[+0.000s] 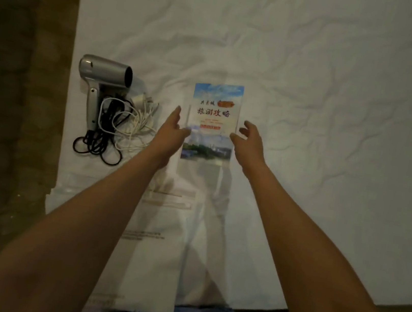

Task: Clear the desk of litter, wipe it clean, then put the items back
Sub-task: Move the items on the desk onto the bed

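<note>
Brochure (212, 122), one colourful travel leaflet printed with red and dark Chinese characters, is lying flat on a wrinkled white sheet (316, 92) between our two hands. We are reaching both bare arms forward. Our left hand (174, 129) is sitting at the leaflet's left edge, fingers relaxed and slightly parted, thumb touching or nearly touching the paper's margin; we cannot tell whether it is gripping. Our right hand (248, 142) is hovering at the right edge, fingers loosely spread and gently curled, thumb tip at the border, holding nothing that we can make out. To the left, well apart from the leaflet, one silver hair dryer (105, 74) is resting on its side, its black cord (100, 140) lying in loops beside a tangle of white cable (134, 124) with one small white plug (140, 99). Nearer us, several clear plastic bags (150, 254) with faint printing are lying flat on the sheet under our forearms. Brown patterned carpet (7, 99) is showing along the left side.
</note>
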`<state>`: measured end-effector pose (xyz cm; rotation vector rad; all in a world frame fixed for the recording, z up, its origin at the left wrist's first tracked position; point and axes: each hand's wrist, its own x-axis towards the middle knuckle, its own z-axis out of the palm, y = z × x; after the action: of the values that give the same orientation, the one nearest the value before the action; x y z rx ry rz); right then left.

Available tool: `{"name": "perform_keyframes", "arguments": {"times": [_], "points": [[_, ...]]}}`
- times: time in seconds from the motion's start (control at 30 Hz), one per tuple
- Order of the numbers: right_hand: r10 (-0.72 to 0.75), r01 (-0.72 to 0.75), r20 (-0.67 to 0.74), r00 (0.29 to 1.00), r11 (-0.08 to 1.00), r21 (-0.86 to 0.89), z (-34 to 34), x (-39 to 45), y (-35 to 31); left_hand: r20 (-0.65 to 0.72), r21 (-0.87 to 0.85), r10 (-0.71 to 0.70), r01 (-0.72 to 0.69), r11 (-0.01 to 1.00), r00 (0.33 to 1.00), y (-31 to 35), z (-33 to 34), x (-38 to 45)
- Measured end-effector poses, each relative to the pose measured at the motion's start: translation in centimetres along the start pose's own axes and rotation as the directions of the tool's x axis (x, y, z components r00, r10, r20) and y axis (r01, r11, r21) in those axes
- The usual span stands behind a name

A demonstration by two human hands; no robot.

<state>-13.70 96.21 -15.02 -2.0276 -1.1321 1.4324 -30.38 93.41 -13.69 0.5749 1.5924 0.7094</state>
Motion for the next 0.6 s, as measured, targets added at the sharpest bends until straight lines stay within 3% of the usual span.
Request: {"name": "perform_keyframes", "arguments": {"times": [0.13,0.3,0.4,0.5,0.6], "points": [[0.002,-0.006,-0.020,1.000,0.975,-0.221,-1.1,0.5,2.3,-0.054,0.196,-0.136,0.144,0.970,0.989,-1.9,-0.7,-0.7],[0.056,0.013,0.125,0.991,0.871,-0.492,-3.7,-4.4,7.7,-0.103,0.330,-0.261,0.281,0.901,0.960,-5.7,-0.5,-6.2],[0.092,0.012,0.150,0.984,0.816,-0.577,-6.1,-8.7,9.6,-0.042,0.562,-0.195,0.184,0.806,0.980,-5.7,0.9,-9.6],[0.082,0.006,0.122,0.989,0.804,-0.594,-8.7,-12.9,9.6,0.085,0.735,-0.042,-0.034,0.677,0.995,-3.0,3.5,-13.0],[0.036,0.000,0.050,0.998,0.811,-0.584,-11.1,-16.9,8.7,0.210,0.808,0.143,-0.254,0.531,0.967,-0.2,6.6,-16.4]]}}
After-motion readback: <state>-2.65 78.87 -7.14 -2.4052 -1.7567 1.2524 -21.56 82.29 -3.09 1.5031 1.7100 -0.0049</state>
